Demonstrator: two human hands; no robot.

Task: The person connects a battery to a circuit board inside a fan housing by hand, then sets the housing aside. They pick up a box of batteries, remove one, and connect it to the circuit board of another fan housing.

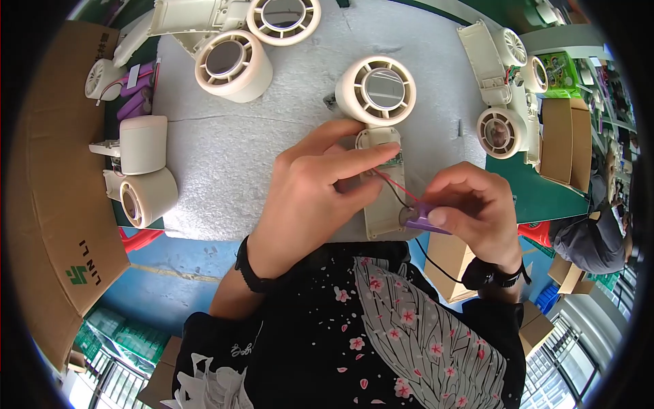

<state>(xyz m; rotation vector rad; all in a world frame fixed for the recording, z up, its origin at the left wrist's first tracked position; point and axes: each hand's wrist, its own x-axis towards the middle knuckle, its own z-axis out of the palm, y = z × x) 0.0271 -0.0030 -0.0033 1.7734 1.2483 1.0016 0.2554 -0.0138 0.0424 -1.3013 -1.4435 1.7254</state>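
A cream handheld fan [349, 102] lies on the grey padded surface, its round head away from me and its opened handle shell [383, 217] toward me. My left hand [320, 177] grips the upper handle, fingertips at a small green circuit board [390, 162] that they partly hide. In my right hand [477, 208], thumb and fingers pinch a purple cylindrical battery [428, 218] beside the shell's lower end. A red wire [403, 189] and a black one run from the board area toward the battery. The wire ends at the board are hidden by my left fingers.
More fan heads [235, 75] with shells sit at the far left, others [501, 133] along the right edge. At the left edge are white fan parts [144, 146] and purple batteries [136, 102]. A large cardboard box [68, 170] stands left; a small box [446, 262] is below the right hand.
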